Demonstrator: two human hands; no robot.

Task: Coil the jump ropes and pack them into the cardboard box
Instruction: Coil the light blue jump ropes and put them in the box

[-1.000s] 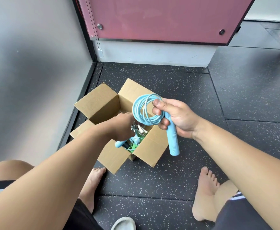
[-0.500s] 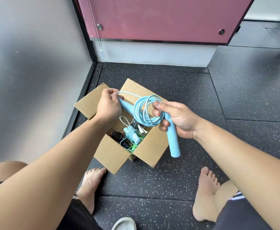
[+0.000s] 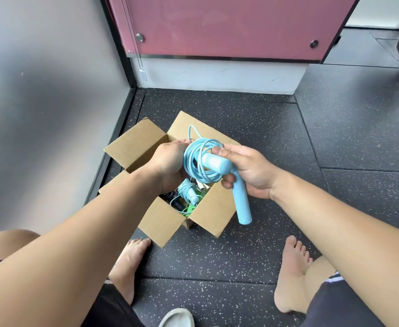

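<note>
Holding the blue jump rope (image 3: 204, 178) just above the open cardboard box (image 3: 134, 147), we have it almost bundled. Our right grip (image 3: 248, 171) is clenched round one handle (image 3: 242, 204), with the thumb pinning the coil's turns against it. Our left grip (image 3: 167, 161) is closed on the coil's far side, where a stray loop (image 3: 191, 131) of cord pokes up past the fingers. The second handle (image 3: 215, 162) lies across the coil, pointing back at us. To finish well, we judge that the stray loop should first be tucked in or wrapped round the turns, since a slack end could spring the coil open once let go. Then we should lower the bundle flat, handles alongside, onto the coiled ropes (image 3: 187, 197) already lying in the box, which sits on the floor (image 3: 217, 256). Space there looks tight, so releasing low rather than dropping seems wise, with the thumb's hold let go last.
</note>
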